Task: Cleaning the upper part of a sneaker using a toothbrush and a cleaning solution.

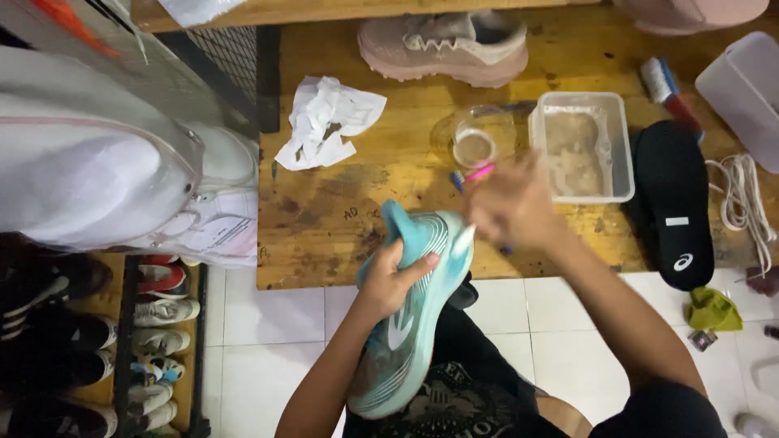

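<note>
the left hand [395,280] is wrapped around the heel end of a teal running shoe [410,312], gripping it firmly and holding it over the person's lap, with its far end just over the near edge of the wooden tabletop [341,211]. the right hand [513,207] is blurred with motion above the shoe; it seems to be closed on a small brush with a pink handle [475,173], though the blur makes the grip hard to read. just beyond it stand a small clear cup [477,139] and a clear plastic tub of murky water [581,146]. a crumpled white tissue [326,120] lies to the left, a black insole [675,204] to the right, and a beige sneaker [446,45] at the back.

risk, as i judge it: the right hand moves fast close to the cup and tub, so a stray swing could tip either and spill dirty water over the tabletop and insole. the shoe is held by one hand only; hard scrubbing could twist it loose.
</note>
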